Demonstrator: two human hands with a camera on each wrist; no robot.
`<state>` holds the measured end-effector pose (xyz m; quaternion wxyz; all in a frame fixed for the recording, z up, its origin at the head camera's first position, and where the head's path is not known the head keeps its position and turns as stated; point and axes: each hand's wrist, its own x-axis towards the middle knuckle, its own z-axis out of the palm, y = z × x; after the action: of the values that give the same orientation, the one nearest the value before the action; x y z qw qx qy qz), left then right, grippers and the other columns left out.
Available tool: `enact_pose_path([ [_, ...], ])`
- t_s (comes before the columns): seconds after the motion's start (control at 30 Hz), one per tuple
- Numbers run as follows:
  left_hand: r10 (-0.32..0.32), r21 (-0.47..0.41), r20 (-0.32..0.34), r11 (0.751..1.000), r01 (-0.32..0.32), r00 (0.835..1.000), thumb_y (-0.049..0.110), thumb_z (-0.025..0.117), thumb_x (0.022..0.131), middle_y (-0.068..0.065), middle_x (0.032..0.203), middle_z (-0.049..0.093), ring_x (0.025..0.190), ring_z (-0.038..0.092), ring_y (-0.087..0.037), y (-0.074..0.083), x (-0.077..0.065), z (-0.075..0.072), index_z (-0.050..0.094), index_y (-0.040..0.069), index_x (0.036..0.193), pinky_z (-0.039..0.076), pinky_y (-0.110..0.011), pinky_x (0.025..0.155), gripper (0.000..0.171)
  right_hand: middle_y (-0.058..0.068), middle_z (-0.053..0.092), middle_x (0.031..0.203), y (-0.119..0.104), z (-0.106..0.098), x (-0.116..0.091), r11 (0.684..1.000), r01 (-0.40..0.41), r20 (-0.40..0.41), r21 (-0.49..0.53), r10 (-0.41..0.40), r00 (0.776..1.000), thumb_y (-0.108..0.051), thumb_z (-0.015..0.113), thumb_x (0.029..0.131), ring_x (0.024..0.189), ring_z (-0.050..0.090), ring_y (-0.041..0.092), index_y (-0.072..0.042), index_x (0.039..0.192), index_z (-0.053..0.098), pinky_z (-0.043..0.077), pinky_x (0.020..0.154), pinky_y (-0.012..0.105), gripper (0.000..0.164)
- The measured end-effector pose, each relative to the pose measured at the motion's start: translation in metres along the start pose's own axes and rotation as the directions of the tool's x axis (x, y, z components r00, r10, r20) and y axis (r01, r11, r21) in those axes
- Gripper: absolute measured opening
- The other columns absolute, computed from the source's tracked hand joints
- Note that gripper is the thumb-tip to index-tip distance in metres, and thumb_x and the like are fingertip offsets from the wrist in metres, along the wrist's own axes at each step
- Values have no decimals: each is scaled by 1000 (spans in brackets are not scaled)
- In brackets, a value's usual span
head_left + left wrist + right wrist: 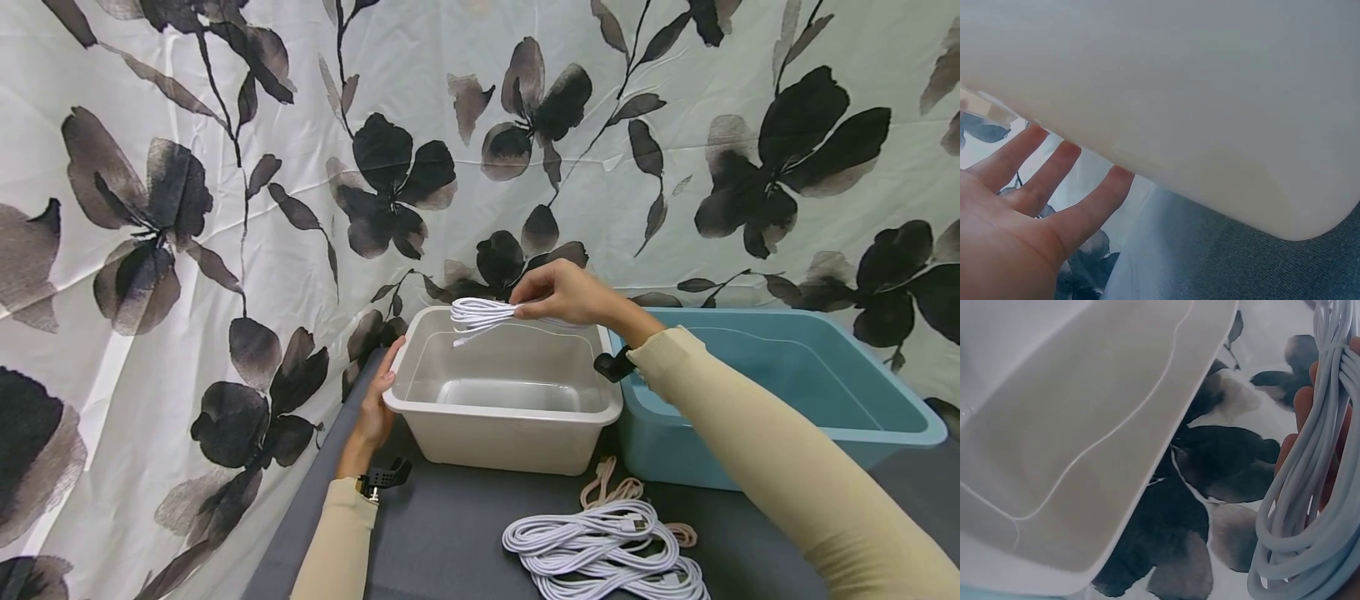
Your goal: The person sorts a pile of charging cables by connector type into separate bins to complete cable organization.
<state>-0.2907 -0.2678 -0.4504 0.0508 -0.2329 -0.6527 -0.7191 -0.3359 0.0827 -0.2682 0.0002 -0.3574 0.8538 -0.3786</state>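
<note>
My right hand (558, 293) pinches a coiled white cable (480, 312) above the far side of a light beige plastic bin (510, 437). The right wrist view shows the looped strands of this cable (1310, 487) bundled near the middle, fingers behind them. Against the bin's left side rests my left hand (373, 408); in the left wrist view its fingers (1094, 206) are fairly straight, tips touching the bin's outer wall (1166, 100). The left thumb is hidden in that view. Inside the bin, the visible floor is bare.
A larger blue bin (787, 433) stands right beside the beige one, under my right forearm. In front lie several coiled white cables (600, 550) with a pinkish-beige cable (611, 487) behind them, on a dark grey surface (450, 533). A floral curtain (300, 167) hangs behind.
</note>
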Motion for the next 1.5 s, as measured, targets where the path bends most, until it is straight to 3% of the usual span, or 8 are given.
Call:
enact_pose_path([
  [0.3,-5,23,1,1000,5,1000,28,26,97,-8,172,14,146,25,-27,-1,1,-1,15,17,166,23,-56,112,71,6,75,94,16,11,19,999,-27,30,36,26,999,-16,81,87,83,64,18,-11,100,80,52,74,27,13],
  [0.63,6,-18,14,1000,-6,1000,29,29,98,-5,173,8,154,13,-26,2,0,1,13,19,166,20,-43,115,71,10,76,96,26,21,30,997,-56,58,59,52,997,-14,79,88,82,64,16,-6,103,78,52,75,27,17],
  [1.13,-3,-12,4,1000,3,1000,29,30,97,-7,172,12,147,25,-21,0,2,-1,14,19,166,29,-42,111,72,3,74,88,52,43,43,995,-91,63,26,90,994,-12,81,86,77,60,14,-9,95,79,50,73,28,10],
  [1.5,4,-9,10,1000,-4,1000,27,28,97,-9,173,10,149,23,-22,-1,1,1,15,17,166,28,-35,112,71,1,75,83,68,54,44,993,-112,67,-25,113,991,-11,81,86,75,62,11,-10,91,79,50,74,28,6],
])
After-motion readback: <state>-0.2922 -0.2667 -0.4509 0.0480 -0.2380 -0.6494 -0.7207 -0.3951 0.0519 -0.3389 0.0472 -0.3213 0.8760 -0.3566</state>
